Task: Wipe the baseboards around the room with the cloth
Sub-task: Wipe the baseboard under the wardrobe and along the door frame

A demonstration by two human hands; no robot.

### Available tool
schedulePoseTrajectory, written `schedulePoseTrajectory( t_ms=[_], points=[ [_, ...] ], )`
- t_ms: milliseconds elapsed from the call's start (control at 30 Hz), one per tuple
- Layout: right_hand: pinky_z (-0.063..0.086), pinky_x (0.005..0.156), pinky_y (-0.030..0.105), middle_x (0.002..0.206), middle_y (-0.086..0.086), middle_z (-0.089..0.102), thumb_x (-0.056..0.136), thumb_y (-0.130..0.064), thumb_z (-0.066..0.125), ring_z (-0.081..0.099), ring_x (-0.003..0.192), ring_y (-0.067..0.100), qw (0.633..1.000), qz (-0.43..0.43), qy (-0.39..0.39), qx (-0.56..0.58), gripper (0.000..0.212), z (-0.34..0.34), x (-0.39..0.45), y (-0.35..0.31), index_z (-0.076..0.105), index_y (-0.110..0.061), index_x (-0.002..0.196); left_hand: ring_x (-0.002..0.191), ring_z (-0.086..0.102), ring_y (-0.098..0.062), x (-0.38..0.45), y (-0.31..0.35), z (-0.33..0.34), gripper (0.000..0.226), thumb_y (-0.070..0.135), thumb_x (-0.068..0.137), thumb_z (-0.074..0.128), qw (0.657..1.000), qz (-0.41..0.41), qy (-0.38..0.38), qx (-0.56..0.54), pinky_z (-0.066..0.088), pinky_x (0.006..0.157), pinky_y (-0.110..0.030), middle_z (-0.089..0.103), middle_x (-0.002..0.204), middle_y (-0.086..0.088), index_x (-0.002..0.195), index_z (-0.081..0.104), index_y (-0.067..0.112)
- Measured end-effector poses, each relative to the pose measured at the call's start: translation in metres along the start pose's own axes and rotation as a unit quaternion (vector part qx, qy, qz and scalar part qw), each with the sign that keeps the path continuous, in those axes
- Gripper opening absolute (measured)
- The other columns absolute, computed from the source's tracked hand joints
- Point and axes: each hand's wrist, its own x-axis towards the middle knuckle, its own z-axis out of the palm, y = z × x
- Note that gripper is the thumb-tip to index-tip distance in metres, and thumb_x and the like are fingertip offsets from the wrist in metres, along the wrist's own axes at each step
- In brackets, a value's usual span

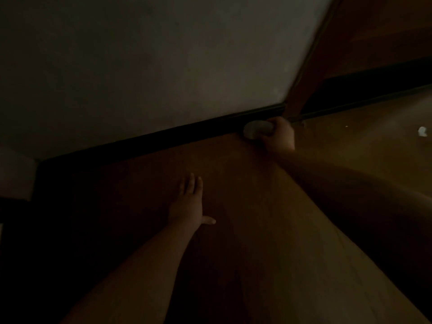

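A small pale bunched cloth (256, 131) presses against the dark, low baseboard strip (163, 139), near the wooden door frame corner.

We saw a brown wooden floor (268, 206), dimly lit. A small white scrap (422, 131) lay on it at far right.

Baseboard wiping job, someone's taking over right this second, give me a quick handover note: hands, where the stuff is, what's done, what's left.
Right hand: grips the pale cloth and holds it against the dark baseboard, beside the wooden door frame.
Left hand: fingers straight, flat on the wooden floor, holding nothing.
Done: the dim picture does not show which stretches are clean.
Left: probably the run toward the left corner, then the other walls.
Note: a small white scrap lies on the floor at far right.
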Motion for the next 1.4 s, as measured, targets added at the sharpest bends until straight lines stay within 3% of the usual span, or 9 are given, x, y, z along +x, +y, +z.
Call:
schedulePoseTrajectory(
  t_ms=[267, 400, 600, 767, 1200, 1333, 1400],
  points=[
    [0.047, 0.101, 0.043, 0.13, 0.011, 0.056, 0.085, -0.022, 0.069, 0.056, 0.118, 0.029, 0.985, 0.114, 0.125, 0.017, 0.046, -0.047, 0.015, 0.037, 0.055, -0.01, 0.128, 0.149, -0.021, -0.028, -0.002, -0.003, -0.001, 0.128, 0.059, 0.074, 0.074, 1.0, 0.003, 0.003, 0.0, 0.028, 0.117, -0.048, -0.03, 0.16, -0.002, 0.155, -0.018, 0.022],
    [0.047, 0.098, 0.043, 0.125, 0.014, 0.056, 0.082, -0.022, 0.074, 0.056, 0.114, 0.031, 0.995, 0.059, 0.079, 0.031, 0.047, -0.011, -0.019, 0.016, 0.056, -0.006, 0.122, 0.149, -0.019, -0.029, -0.003, -0.002, -0.003, 0.127, 0.059, 0.075, 0.074, 1.0, -0.003, 0.001, 0.008, 0.03, 0.118, -0.048, -0.029, 0.16, -0.003, 0.155, -0.018, 0.021],
    [0.04, 0.083, 0.024, 0.115, 0.01, 0.059, 0.074, -0.029, 0.084, 0.058, 0.105, 0.024, 0.992, -0.07, -0.029, 0.102, 0.053, 0.069, -0.058, -0.056, 0.06, -0.009, 0.116, 0.15, -0.016, -0.03, 0.001, 0.0, -0.003, 0.128, 0.061, 0.076, 0.073, 0.999, -0.017, -0.014, 0.031, 0.02, 0.121, -0.049, -0.027, 0.162, -0.004, 0.155, -0.018, 0.02],
    [0.036, 0.081, 0.022, 0.116, 0.009, 0.054, 0.079, -0.028, 0.08, 0.054, 0.106, 0.024, 0.985, -0.103, -0.056, 0.125, 0.049, 0.09, -0.063, -0.09, 0.059, -0.008, 0.118, 0.15, -0.014, -0.031, 0.005, 0.002, -0.003, 0.127, 0.061, 0.076, 0.073, 0.999, -0.024, -0.021, 0.037, 0.018, 0.12, -0.052, -0.027, 0.161, -0.005, 0.155, -0.018, 0.021],
    [0.036, 0.088, 0.026, 0.129, 0.01, 0.052, 0.086, -0.031, 0.075, 0.051, 0.119, 0.026, 0.995, -0.078, 0.05, 0.019, 0.052, -0.025, 0.01, 0.01, 0.054, -0.011, 0.129, 0.149, -0.02, -0.029, 0.004, 0.002, 0.003, 0.127, 0.055, 0.076, 0.075, 1.0, -0.009, 0.002, 0.003, 0.024, 0.119, -0.049, -0.031, 0.16, -0.003, 0.154, -0.019, 0.021],
    [0.041, 0.092, 0.029, 0.134, 0.01, 0.051, 0.087, -0.032, 0.073, 0.052, 0.12, 0.025, 0.994, -0.006, 0.106, 0.019, 0.056, -0.054, 0.028, 0.038, 0.05, -0.011, 0.134, 0.149, -0.021, -0.028, 0.003, 0.001, 0.003, 0.127, 0.056, 0.076, 0.075, 1.0, -0.002, 0.006, -0.006, 0.018, 0.122, -0.048, -0.031, 0.16, -0.003, 0.155, -0.018, 0.02],
    [0.042, 0.091, 0.026, 0.137, 0.008, 0.05, 0.088, -0.032, 0.071, 0.053, 0.122, 0.023, 0.983, 0.067, 0.153, 0.074, 0.058, -0.066, 0.033, 0.051, 0.047, -0.012, 0.137, 0.149, -0.021, -0.028, 0.003, 0.0, 0.003, 0.127, 0.056, 0.075, 0.075, 1.0, 0.001, 0.004, -0.009, 0.019, 0.121, -0.049, -0.031, 0.16, -0.003, 0.155, -0.018, 0.021]
  ],
)
